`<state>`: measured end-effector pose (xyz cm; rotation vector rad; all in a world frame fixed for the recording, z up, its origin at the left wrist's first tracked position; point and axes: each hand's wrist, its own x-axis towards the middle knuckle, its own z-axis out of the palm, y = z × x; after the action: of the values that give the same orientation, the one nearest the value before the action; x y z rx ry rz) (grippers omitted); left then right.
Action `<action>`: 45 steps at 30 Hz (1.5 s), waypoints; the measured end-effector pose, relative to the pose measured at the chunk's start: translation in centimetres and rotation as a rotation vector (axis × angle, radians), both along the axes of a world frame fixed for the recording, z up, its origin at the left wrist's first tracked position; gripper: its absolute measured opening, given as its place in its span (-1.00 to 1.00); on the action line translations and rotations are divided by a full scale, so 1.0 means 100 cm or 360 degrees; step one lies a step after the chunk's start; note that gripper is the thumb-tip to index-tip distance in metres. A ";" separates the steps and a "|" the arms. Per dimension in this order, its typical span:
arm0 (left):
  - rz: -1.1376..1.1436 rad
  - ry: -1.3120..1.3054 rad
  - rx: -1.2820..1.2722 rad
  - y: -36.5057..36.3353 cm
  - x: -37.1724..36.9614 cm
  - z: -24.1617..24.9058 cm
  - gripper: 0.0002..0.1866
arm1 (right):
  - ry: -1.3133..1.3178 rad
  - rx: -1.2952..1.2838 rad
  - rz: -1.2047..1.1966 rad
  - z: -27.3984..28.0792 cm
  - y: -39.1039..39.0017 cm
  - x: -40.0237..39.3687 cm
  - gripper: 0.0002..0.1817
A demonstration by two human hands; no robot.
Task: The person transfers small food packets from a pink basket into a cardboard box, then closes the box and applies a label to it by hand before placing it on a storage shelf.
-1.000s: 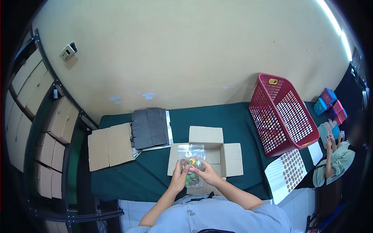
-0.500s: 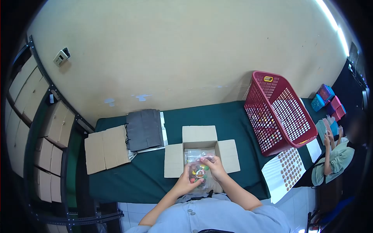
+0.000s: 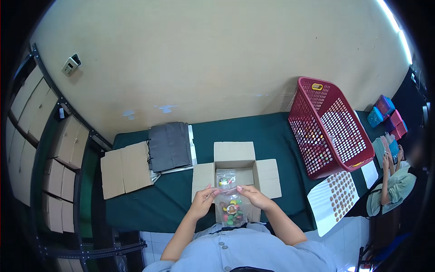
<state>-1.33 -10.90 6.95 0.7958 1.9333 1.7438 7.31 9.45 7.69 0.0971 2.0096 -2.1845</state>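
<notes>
A clear zip pouch (image 3: pixel 232 217) of colourful round sweets, with a round label on its front, hangs in front of my body. Its top edge is pinched at the left corner by my left hand (image 3: pixel 202 203) and at the right corner by my right hand (image 3: pixel 257 198). Just beyond it stands an open cardboard box (image 3: pixel 247 176), flaps spread outward. A second clear pouch (image 3: pixel 225 178) with colourful contents lies inside that box. The held pouch and my hands cover the box's near side.
A tall red plastic basket (image 3: pixel 333 131) with items inside stands to the right. A sheet of round stickers (image 3: pixel 335 199) lies before it. Dark bags (image 3: pixel 170 147) and folded cardboard (image 3: pixel 127 170) are at left. Boxed shelves (image 3: pixel 59 181) flank the table; a co-worker (image 3: pixel 390 192) sits far right.
My hands have moved apart from around the pouch's body to its top corners. The pouch now hangs lower below them, and the pouch inside the box has come into clearer view.
</notes>
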 end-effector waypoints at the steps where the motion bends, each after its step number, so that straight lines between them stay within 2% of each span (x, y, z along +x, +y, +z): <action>1: -0.0071 0.0019 -0.0016 0.000 0.000 0.002 -0.71 | -0.0059 0.0067 -0.0017 0.003 0.001 0.001 -0.55; 2: -0.0071 0.0016 -0.0016 0.003 0.001 0.004 -0.71 | -0.0061 0.0068 -0.0016 0.007 0.001 0.001 -0.55; 4: 0.0262 -0.0233 0.0341 0.013 0.004 0.006 -0.64 | 0.0147 0.0051 -0.0404 0.014 0.001 -0.002 -0.54; 5: 0.0259 -0.0234 0.0343 0.014 0.004 0.005 -0.64 | 0.0147 0.0053 -0.0407 0.016 -0.001 -0.003 -0.54; 7: 0.0157 -0.0058 0.0330 0.015 0.001 0.001 -0.55 | 0.0397 0.0353 -0.0669 0.018 -0.009 -0.007 -0.51; 8: 0.0099 -0.0113 0.0369 0.021 0.004 -0.003 -0.44 | 0.0586 0.0699 -0.0620 0.019 -0.014 -0.008 -0.52; 9: 0.0096 -0.0116 0.0366 0.027 0.012 -0.001 -0.44 | 0.0582 0.0698 -0.0623 0.016 -0.021 -0.009 -0.52; 11: 0.0184 0.0013 0.0369 0.037 0.025 0.006 -0.33 | 0.0918 0.1102 -0.0519 0.007 -0.037 -0.011 -0.53; 12: 0.0221 0.0093 0.0391 0.039 0.026 0.002 -0.27 | 0.0844 0.0874 -0.0546 0.013 -0.044 -0.011 -0.54; 15: 0.0207 -0.0051 0.0263 0.035 0.024 -0.002 -0.27 | 0.0631 0.0723 -0.0595 0.001 -0.042 -0.017 -0.48; 16: 0.0337 -0.0072 0.0292 0.037 0.029 0.004 -0.41 | 0.0625 0.0823 -0.0748 0.000 -0.044 -0.021 -0.56; 17: 0.0340 -0.0073 0.0290 0.035 0.030 0.003 -0.41 | 0.0623 0.0821 -0.0744 0.001 -0.047 -0.023 -0.56; 19: 0.0389 -0.0163 0.0157 0.028 0.028 -0.001 -0.60 | 0.0533 0.0478 -0.1234 0.022 -0.054 -0.028 -0.70; 21: 0.0453 -0.0118 0.0120 0.024 0.025 -0.002 -0.66 | 0.0531 0.0420 -0.1108 0.004 -0.041 -0.029 -0.78; 23: 0.0509 -0.0070 0.0089 0.020 0.020 -0.007 -0.70 | 0.0306 0.0035 -0.0624 -0.015 -0.030 -0.027 -0.76; 24: 0.0487 -0.0106 0.0148 0.019 0.018 -0.008 -0.70 | 0.0157 -0.0185 -0.0607 -0.012 -0.032 -0.026 -0.78; 25: 0.0464 -0.0145 0.0207 0.019 0.017 -0.009 -0.68 | 0.0158 -0.0181 -0.0609 -0.008 -0.031 -0.024 -0.78; 26: 0.0434 -0.0355 0.0318 0.018 0.018 -0.009 -0.65 | 0.0044 -0.0261 -0.0575 -0.003 -0.029 -0.022 -0.76; 31: 0.0186 -0.0450 0.0400 0.007 0.010 -0.018 -0.58 | -0.0157 -0.0385 -0.0459 -0.006 -0.015 -0.013 -0.69; 34: 0.0021 -0.0482 0.0324 0.008 0.005 -0.015 -0.60 | -0.0122 -0.0423 -0.0462 0.000 -0.016 -0.011 -0.65; 36: 0.0291 -0.0267 0.0401 0.015 0.007 -0.008 -0.49 | -0.0126 -0.0509 -0.0525 0.001 -0.018 -0.010 -0.63; 37: 0.0290 -0.0263 0.0400 0.014 0.007 -0.010 -0.49 | -0.0053 -0.0513 -0.0657 0.000 -0.019 -0.011 -0.60; 39: 0.0011 -0.0078 -0.0088 0.012 0.008 -0.015 -0.32 | 0.0022 -0.0527 -0.0794 0.000 -0.023 -0.012 -0.56; 40: -0.0003 -0.0180 -0.0013 0.019 0.017 -0.008 -0.22 | 0.0085 -0.0499 -0.0753 0.001 -0.027 -0.011 -0.54; 41: -0.0010 -0.0179 -0.0021 0.023 0.022 -0.016 -0.22 | 0.0148 -0.0470 -0.0712 0.004 -0.031 -0.010 -0.51; 43: 0.0131 0.0124 -0.0145 0.029 0.030 -0.029 -0.24 | 0.0162 -0.0475 -0.0674 0.008 -0.037 -0.011 -0.49; 44: 0.0136 -0.0073 0.0004 0.033 0.031 -0.035 -0.26 | 0.0191 -0.0463 -0.0670 0.007 -0.039 -0.011 -0.50; 45: 0.0127 -0.0072 0.0002 0.034 0.029 -0.036 -0.26 | 0.0219 -0.0448 -0.0665 0.007 -0.039 -0.010 -0.52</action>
<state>1.62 -7.54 3.32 0.6821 1.9590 1.7937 6.31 5.51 8.40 0.3687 1.8549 -2.7794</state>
